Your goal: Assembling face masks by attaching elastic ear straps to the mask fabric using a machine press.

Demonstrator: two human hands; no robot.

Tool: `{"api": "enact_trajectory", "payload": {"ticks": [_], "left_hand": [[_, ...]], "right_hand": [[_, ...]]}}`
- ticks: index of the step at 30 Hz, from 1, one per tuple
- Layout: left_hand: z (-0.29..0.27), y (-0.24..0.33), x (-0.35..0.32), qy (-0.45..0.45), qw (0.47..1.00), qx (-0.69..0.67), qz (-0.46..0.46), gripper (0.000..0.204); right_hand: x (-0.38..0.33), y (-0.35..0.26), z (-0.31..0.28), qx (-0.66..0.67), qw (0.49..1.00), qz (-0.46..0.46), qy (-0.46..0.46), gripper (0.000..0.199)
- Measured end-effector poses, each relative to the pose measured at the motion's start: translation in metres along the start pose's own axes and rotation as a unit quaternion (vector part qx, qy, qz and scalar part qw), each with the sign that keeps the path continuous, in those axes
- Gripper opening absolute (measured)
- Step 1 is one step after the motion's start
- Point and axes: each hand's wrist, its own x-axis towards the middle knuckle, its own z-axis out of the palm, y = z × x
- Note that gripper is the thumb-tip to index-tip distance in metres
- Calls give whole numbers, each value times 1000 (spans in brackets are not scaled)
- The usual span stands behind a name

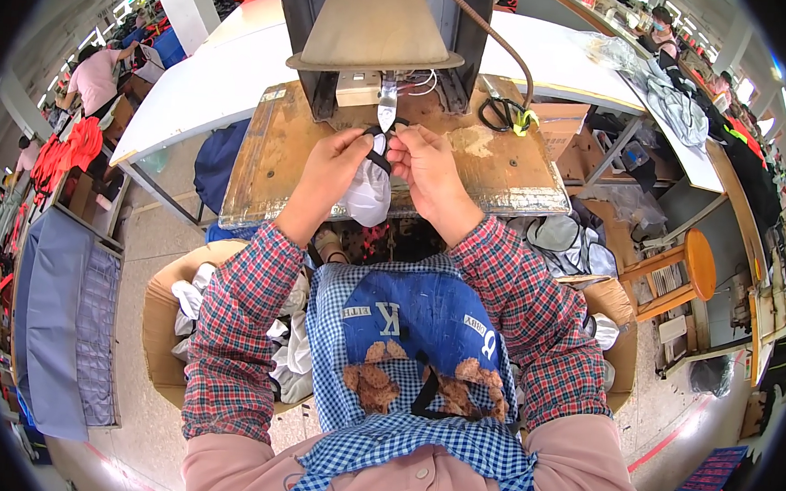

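Both of my hands are raised close together below the pale metal tip (387, 110) of a machine. My left hand (336, 168) pinches the black edging of a small white fabric piece (367, 194). My right hand (429, 165) pinches the same black edging from the other side, its thumb and forefinger close to the tip. The white fabric hangs down between my hands, over the table's front edge. Where the black edging meets the metal tip, my fingers partly hide it.
A beige hood (376, 28) overhangs the worn wooden table (268, 152). Black-handled scissors (502, 115) with a yellow tie lie at its right. Cardboard boxes (161, 321) holding white fabric pieces flank my lap. A wooden stool (700, 264) stands right; a person (97, 74) works far left.
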Motion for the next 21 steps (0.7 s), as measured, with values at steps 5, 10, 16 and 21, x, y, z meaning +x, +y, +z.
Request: {"api": "enact_trajectory", "payload": {"ticks": [5,10,16,21], "left_hand": [[2,5,-3,-3,1000,14,7,26],[-15,4,-10,-59,996,47,-38,30],[-23,8,-21,-81,995,44,-29,27],[-18,13,-21,-108,990,81,-46,26]], "right_hand": [[-2,-3,-2,15,1000,3,-5,15],[-21,-1,-18,-13,999,24,-41,21],[-48,-13,-26,-241,967,34,-72,35],[-40,-9,-19,-240,965,-73,-80,27]]}}
